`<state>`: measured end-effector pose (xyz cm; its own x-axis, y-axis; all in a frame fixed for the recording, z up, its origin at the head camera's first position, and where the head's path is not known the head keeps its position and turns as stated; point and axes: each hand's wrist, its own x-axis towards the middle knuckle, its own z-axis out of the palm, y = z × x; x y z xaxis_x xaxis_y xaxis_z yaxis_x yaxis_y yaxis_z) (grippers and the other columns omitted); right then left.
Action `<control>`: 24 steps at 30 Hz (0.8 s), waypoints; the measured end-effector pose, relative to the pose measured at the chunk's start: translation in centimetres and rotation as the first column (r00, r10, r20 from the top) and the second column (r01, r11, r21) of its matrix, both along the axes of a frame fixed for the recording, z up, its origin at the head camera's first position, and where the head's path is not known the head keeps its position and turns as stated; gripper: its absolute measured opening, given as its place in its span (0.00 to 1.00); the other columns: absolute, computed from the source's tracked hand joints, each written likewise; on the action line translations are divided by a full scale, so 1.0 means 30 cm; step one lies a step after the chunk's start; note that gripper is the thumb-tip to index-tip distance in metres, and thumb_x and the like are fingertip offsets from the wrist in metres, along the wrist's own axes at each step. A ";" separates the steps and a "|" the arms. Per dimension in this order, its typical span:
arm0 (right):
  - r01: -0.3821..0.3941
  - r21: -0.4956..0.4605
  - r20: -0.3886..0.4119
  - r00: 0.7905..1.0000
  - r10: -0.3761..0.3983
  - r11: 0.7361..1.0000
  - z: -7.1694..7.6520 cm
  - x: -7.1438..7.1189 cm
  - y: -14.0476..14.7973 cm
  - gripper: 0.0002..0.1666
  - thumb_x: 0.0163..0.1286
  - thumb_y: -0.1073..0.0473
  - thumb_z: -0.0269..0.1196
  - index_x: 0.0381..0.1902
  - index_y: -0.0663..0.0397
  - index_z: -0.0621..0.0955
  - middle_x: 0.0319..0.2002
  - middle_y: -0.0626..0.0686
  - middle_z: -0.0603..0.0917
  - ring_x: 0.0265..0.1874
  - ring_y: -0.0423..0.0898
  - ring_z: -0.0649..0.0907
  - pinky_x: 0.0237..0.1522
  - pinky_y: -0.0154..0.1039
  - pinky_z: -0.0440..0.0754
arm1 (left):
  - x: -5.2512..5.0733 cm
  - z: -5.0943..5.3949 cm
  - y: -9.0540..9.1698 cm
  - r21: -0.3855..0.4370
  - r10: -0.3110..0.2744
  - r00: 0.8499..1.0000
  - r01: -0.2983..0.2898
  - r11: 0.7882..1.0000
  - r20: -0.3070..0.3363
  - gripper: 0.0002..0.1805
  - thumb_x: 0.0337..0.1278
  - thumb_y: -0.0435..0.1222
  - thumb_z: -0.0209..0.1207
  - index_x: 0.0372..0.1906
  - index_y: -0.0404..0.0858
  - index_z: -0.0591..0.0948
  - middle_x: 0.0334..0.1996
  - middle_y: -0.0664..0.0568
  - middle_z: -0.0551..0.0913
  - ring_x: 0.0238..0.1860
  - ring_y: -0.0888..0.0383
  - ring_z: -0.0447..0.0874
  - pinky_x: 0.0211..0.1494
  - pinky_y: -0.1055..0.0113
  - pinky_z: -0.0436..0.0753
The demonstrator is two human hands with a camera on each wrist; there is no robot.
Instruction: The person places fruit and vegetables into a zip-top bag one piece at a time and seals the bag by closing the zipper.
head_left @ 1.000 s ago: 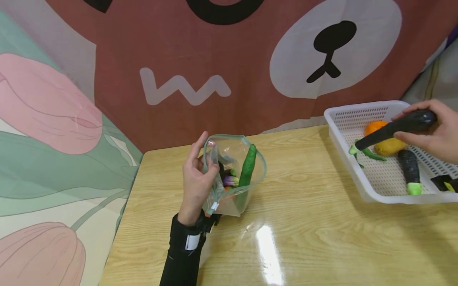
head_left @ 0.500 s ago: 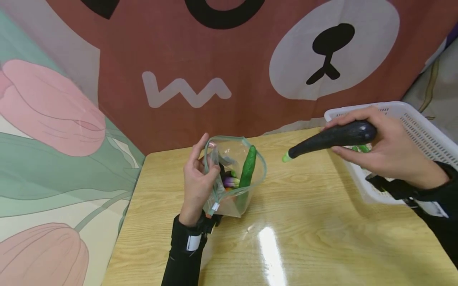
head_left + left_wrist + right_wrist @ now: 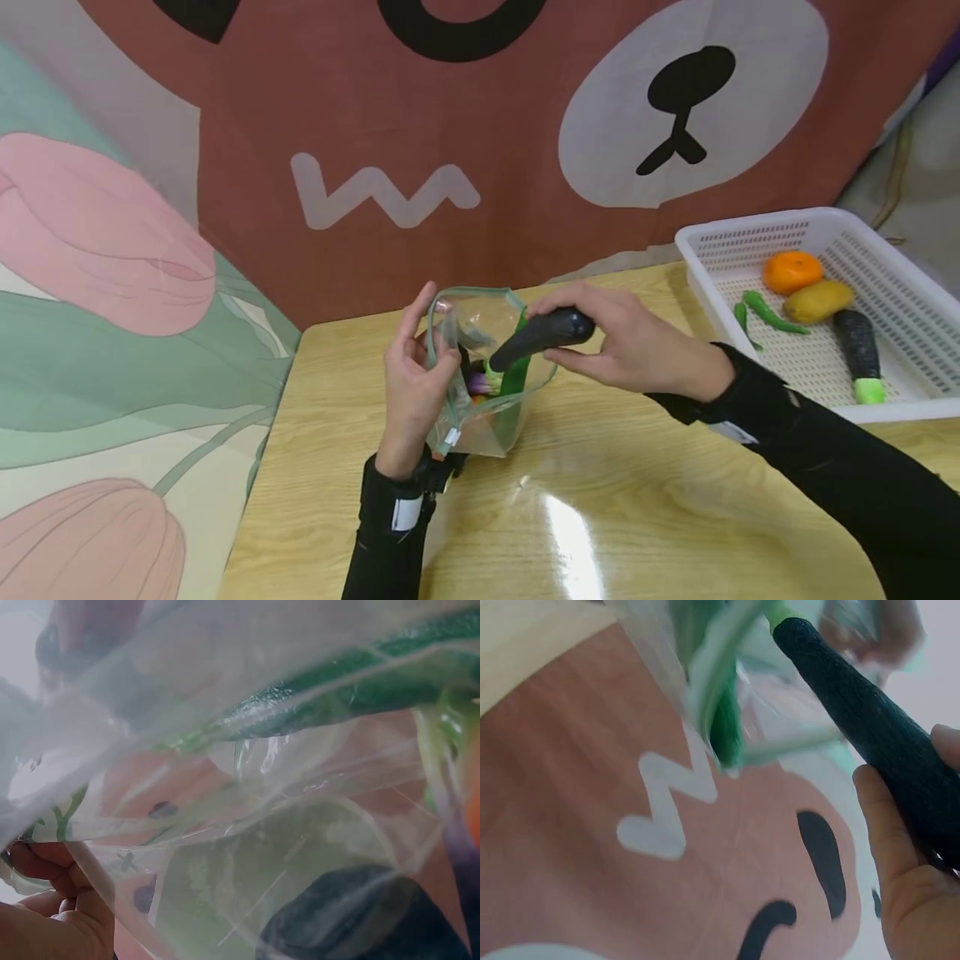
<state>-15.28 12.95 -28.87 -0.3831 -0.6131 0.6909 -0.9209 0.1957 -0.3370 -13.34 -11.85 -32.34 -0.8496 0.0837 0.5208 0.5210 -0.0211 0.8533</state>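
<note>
A clear zip bag [image 3: 480, 437] with a pale green rim stands on the table, its mouth wide. The left hand [image 3: 416, 379] pinches the left side of the rim between thumb and fingers. Inside are a green cucumber [image 3: 514, 379], a purple and white vegetable [image 3: 478, 383] and other dark pieces, partly hidden. The right hand [image 3: 630, 346] grips a dark eggplant [image 3: 546, 335] by its thick end, the narrow end over the bag's mouth. The right wrist view shows the eggplant [image 3: 870, 712] between thumb and fingers beside the bag's rim.
On the right, a white perforated basket [image 3: 930, 333] holds an orange [image 3: 792, 272], a yellow potato-like item [image 3: 817, 302], green peppers [image 3: 772, 315] and a dark vegetable with a green end [image 3: 857, 346]. A printed cloth [image 3: 420, 267] hangs behind the wooden table [image 3: 645, 500].
The right hand has carried the eggplant left from the basket to the bag's mouth. The left hand stays at the rim, and the basket's contents show again.
</note>
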 end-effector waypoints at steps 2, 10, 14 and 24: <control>-0.005 0.046 -0.029 1.000 0.006 0.999 -0.016 -0.014 -0.039 0.30 0.50 0.69 0.72 0.51 0.61 0.74 0.45 0.52 0.80 0.41 0.44 0.80 0.41 0.38 0.78 | 0.000 0.002 -0.003 0.000 0.005 1.000 -0.005 1.000 -0.002 0.40 0.45 0.17 0.46 0.70 0.37 0.63 0.55 0.51 0.65 0.16 0.63 0.54 0.20 0.72 0.60; -0.031 0.192 -0.078 0.996 0.047 0.981 -0.074 -0.061 -0.124 0.26 0.55 0.67 0.70 0.51 0.62 0.74 0.48 0.55 0.78 0.46 0.45 0.78 0.44 0.38 0.78 | 0.000 0.001 -0.003 0.040 -0.021 1.000 0.021 0.999 -0.005 0.39 0.45 0.18 0.47 0.69 0.33 0.62 0.46 0.49 0.66 0.21 0.63 0.63 0.22 0.74 0.66; 0.002 0.229 -0.131 0.991 0.028 0.973 -0.086 -0.067 -0.127 0.26 0.53 0.65 0.72 0.50 0.60 0.77 0.48 0.54 0.79 0.48 0.47 0.78 0.47 0.39 0.78 | 0.001 0.001 0.002 0.051 -0.046 0.999 0.045 0.998 0.016 0.38 0.46 0.19 0.48 0.70 0.33 0.62 0.49 0.47 0.66 0.28 0.60 0.67 0.26 0.74 0.69; 0.077 0.402 -0.175 0.985 -0.006 0.912 -0.098 -0.080 -0.159 0.29 0.57 0.60 0.70 0.57 0.57 0.77 0.52 0.55 0.75 0.43 0.47 0.79 0.42 0.38 0.79 | 0.003 0.004 0.004 0.043 -0.050 0.997 0.048 0.998 0.051 0.38 0.49 0.19 0.48 0.70 0.33 0.60 0.56 0.42 0.66 0.35 0.58 0.72 0.32 0.73 0.71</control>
<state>-17.68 8.19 -31.81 -0.3159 -0.8399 0.4413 -0.9446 0.3222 -0.0631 -13.24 -11.73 -32.21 -0.8709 0.1050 0.4801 0.4735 -0.0821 0.8769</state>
